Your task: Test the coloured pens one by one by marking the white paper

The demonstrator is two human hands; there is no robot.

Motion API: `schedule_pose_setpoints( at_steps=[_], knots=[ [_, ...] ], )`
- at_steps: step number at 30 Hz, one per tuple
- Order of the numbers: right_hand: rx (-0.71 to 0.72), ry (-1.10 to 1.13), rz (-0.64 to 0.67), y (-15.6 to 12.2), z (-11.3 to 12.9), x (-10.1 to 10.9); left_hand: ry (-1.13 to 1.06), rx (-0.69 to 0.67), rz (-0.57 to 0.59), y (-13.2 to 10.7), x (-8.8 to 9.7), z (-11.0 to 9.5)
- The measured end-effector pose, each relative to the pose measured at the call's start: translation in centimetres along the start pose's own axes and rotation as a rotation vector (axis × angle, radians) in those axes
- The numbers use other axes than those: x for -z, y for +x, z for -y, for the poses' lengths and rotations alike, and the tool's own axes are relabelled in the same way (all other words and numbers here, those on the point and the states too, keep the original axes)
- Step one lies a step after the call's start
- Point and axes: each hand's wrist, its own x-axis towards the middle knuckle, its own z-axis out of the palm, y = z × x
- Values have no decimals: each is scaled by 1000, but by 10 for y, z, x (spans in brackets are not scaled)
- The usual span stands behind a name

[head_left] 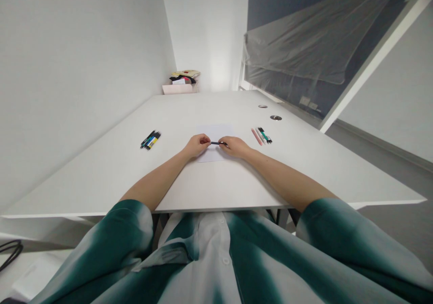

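A slim dark pen [214,143] lies level between my two hands, above a white sheet of paper [213,156]. My left hand [196,145] is closed on its left end, and my right hand [234,146] pinches the right end. The fingers cover both tips, so whether a cap is on cannot be made out. To the right of my right hand lie a pink pen [256,136], a whitish pen and a green-and-black marker [264,135], side by side.
Several pens and markers [150,140], black, blue and yellow, are grouped on the table's left side. A pinkish box [177,89] with folded cloth stands at the far end. Two round metal grommets [276,118] sit near the right edge of the white table [216,186]. A wall runs along the left.
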Motion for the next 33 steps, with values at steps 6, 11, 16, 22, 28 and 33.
schedule_pose_setpoints(
  at_steps=[6, 11, 16, 22, 28, 33],
  knots=[
    [-9, -7, 6, 1, -1, 1, 40, -24, -6, 2, -1, 4],
    [-1, -6, 3, 1, 1, 2, 49, -35, 3, 3, -1, 5],
    [-48, 0, -2, 0, 0, 1, 65, -30, 2, 2, -1, 5],
    [-3, 1, -3, 0, 2, 3, 59, -15, -2, 2, 0, 3],
    [-55, 3, -29, 0, 0, 1, 47, 24, 5, 0, -1, 1],
    [-29, 7, -65, 1, -3, -2, 154, 67, 101, -1, 2, 1]
  ],
)
